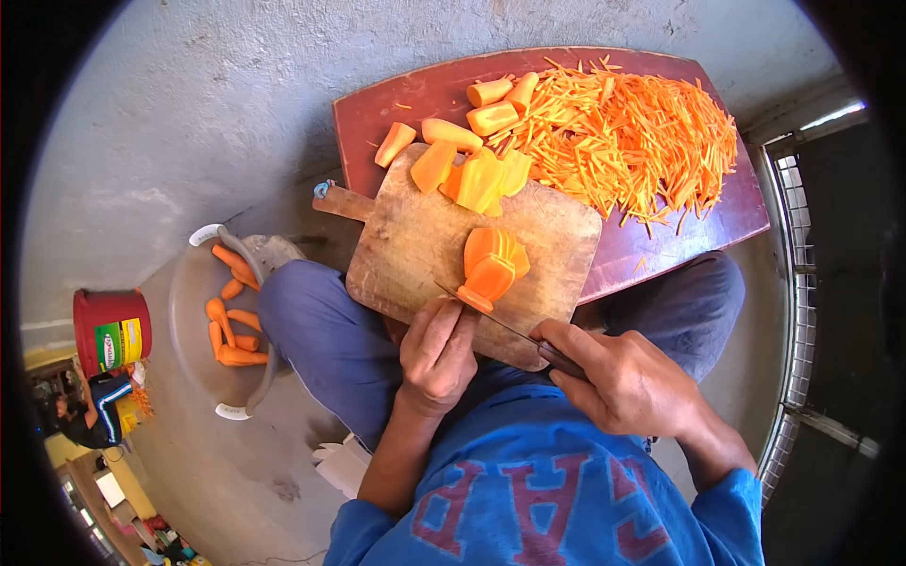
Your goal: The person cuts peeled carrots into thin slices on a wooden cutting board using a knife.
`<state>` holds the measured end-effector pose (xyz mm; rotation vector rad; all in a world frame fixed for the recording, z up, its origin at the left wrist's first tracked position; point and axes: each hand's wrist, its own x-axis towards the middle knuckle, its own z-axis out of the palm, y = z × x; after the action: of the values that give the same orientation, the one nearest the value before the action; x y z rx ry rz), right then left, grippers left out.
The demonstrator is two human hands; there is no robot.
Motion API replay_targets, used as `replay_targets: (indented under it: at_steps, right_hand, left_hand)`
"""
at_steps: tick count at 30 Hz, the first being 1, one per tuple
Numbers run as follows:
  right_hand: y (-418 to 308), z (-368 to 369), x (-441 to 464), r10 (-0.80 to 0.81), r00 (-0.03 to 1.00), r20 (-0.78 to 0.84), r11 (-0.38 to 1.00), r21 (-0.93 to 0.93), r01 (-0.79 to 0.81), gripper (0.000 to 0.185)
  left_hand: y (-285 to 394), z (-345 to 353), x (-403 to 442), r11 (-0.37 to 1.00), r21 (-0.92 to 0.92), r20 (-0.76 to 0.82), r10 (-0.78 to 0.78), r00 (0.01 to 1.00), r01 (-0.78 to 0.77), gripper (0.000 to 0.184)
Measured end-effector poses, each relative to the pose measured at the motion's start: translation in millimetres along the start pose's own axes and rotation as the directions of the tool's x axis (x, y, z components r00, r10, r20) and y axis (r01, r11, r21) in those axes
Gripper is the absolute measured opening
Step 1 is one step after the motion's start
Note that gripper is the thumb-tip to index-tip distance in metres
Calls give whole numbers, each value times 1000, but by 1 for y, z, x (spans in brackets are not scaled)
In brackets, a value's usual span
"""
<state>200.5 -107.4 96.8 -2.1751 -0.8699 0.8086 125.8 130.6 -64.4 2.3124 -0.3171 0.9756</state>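
My right hand (628,382) is wrapped around the dark handle of a knife (512,328). The thin blade slants up and left across the wooden cutting board (406,250), just in front of a leaning stack of carrot slices (493,266). My left hand (439,357) is closed, its fingertips pressed together at the front part of the blade. Whether they pinch the blade or hold a small piece is hidden. Flat carrot pieces (481,179) lie at the board's far edge.
A large heap of carrot sticks (632,141) and peeled carrot chunks (491,118) cover part of the red table (661,259). On the left floor stand a grey tub (189,330) with several carrots and a red bucket (94,325). Another person (104,410) sits at far left.
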Motion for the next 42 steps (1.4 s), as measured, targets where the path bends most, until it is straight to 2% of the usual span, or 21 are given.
replay_targets:
  at_steps: [5, 11, 14, 17, 20, 23, 26, 29, 32, 35, 42]
  right_hand:
    - [2, 7, 13, -26, 1000, -16, 1000, 11, 26, 53]
    - [11, 28, 33, -118, 991, -62, 992, -40, 116, 45]
    - [33, 46, 52, -85, 996, -23, 994, -76, 83, 43]
    - [35, 42, 51, -104, 993, -56, 992, -76, 99, 44]
    - [27, 28, 41, -76, 994, -80, 994, 68, 82, 49]
    - [24, 21, 23, -136, 980, -142, 988, 58, 146, 54]
    - [8, 9, 7, -6, 998, -65, 999, 44, 9, 47]
    - [1, 5, -1, 34, 998, -45, 999, 43, -32, 49]
    - [3, 6, -4, 32, 999, -41, 999, 39, -30, 49]
    - [8, 10, -4, -31, 998, -55, 999, 38, 33, 57]
    - [-3, 6, -2, -5, 1000, -18, 1000, -4, 5, 54]
  left_hand:
    - [0, 0, -2, 1000, 6, -15, -18, 1000, 18, 24]
    - [3, -3, 0, 1000, 6, 15, -8, 1000, 8, 26]
    - [2, -1, 1, 1000, -12, 6, -6, 1000, 7, 26]
    - [1, 0, -2, 1000, -13, -3, -15, 1000, 15, 25]
    - [-2, 4, 0, 1000, -16, -15, -7, 1000, 7, 25]
    - [-1, 0, -3, 1000, -7, -13, -13, 1000, 13, 25]
    - [-1, 2, -1, 1000, -18, -21, -8, 1000, 8, 27]
    - [-3, 2, -1, 1000, -13, -16, -2, 1000, 2, 28]
    - [-3, 1, -1, 1000, -6, -11, 1, 1000, -1, 27]
    - [-2, 0, 0, 1000, -3, -11, -4, 1000, 4, 26]
    - [-3, -1, 2, 1000, -5, -13, 12, 1000, -12, 29]
